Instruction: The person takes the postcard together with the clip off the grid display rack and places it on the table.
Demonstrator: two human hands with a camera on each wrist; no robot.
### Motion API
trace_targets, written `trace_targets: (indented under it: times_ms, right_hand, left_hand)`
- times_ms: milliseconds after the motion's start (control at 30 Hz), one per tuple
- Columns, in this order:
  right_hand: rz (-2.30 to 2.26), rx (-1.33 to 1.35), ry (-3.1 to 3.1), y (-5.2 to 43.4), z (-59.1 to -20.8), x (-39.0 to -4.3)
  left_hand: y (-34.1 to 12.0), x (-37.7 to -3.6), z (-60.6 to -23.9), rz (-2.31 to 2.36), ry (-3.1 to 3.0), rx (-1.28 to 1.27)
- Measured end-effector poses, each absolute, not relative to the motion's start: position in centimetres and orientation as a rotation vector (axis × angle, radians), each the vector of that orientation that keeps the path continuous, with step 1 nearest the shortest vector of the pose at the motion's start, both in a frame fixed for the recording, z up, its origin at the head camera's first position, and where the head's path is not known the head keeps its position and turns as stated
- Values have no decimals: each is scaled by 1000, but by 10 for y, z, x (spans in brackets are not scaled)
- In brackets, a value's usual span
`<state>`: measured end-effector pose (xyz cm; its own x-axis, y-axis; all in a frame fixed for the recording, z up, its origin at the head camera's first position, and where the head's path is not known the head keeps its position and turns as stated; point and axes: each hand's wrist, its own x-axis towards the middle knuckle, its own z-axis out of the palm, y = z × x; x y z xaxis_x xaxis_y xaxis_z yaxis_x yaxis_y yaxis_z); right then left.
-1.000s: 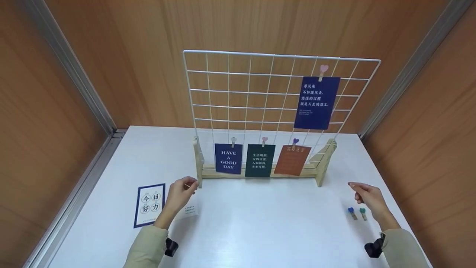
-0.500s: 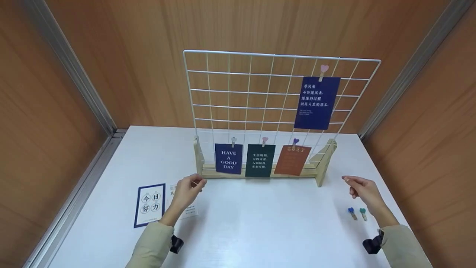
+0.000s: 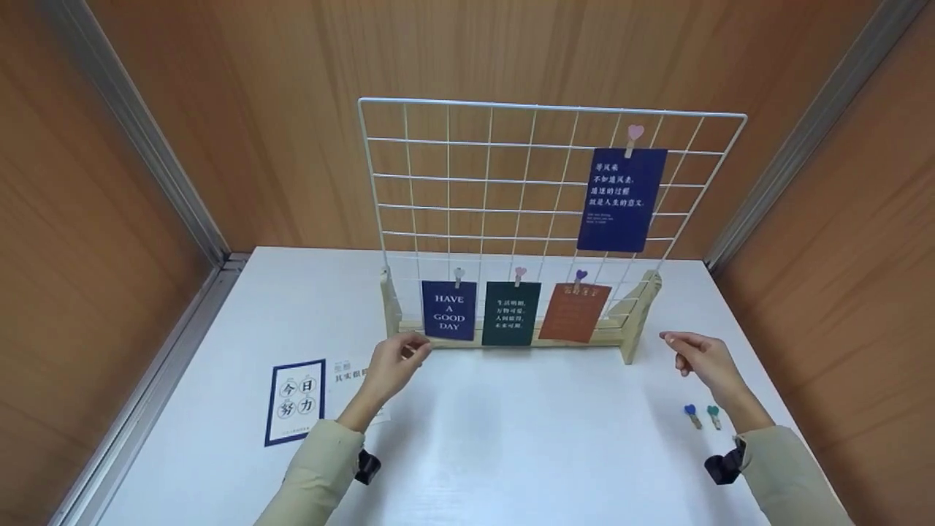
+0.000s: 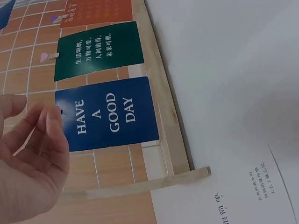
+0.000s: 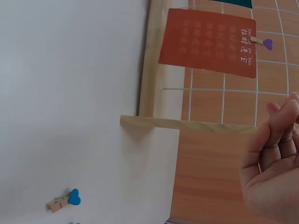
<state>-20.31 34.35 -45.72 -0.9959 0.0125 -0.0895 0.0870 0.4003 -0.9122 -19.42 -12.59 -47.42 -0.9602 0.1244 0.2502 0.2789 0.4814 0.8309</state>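
Observation:
My left hand [image 3: 398,359] hovers near the lower left of a white wire grid [image 3: 467,180], fingers loosely bent around nothing. In the left wrist view its fingertips overlap the edge of a blue "HAVE A GOOD DAY" card [image 4: 110,114]. Beside that card hang a green card [image 3: 512,314] and an orange card [image 3: 575,314], each under a heart clip. Higher on the right, a pink heart clip [image 3: 635,134] holds a dark blue card [image 3: 622,201]. My right hand [image 3: 705,361] is raised right of the grid's wooden base [image 3: 632,329], fingers loosely curled and holding nothing.
A blue-bordered card [image 3: 294,402] lies on the white table [image 3: 526,438] at the left; a white card [image 3: 343,376] beside it is partly hidden by my left arm. Blue [image 3: 692,415] and green [image 3: 714,416] heart clips lie near my right forearm. Wooden walls [image 3: 241,131] enclose the table.
My left hand has moved right and forward, from beside the loose cards to the grid's lower left corner. My right hand has shifted slightly left and forward. The hanging cards stay put.

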Motion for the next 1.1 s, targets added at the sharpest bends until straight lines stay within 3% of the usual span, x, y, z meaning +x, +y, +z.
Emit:
trace_targets:
  times_ms: [1100]
  right_hand:
    - [-1770,-57,2626,328,-414,-221]
  left_hand:
    - [-65,-220,-442,-1391,-2595,-525]
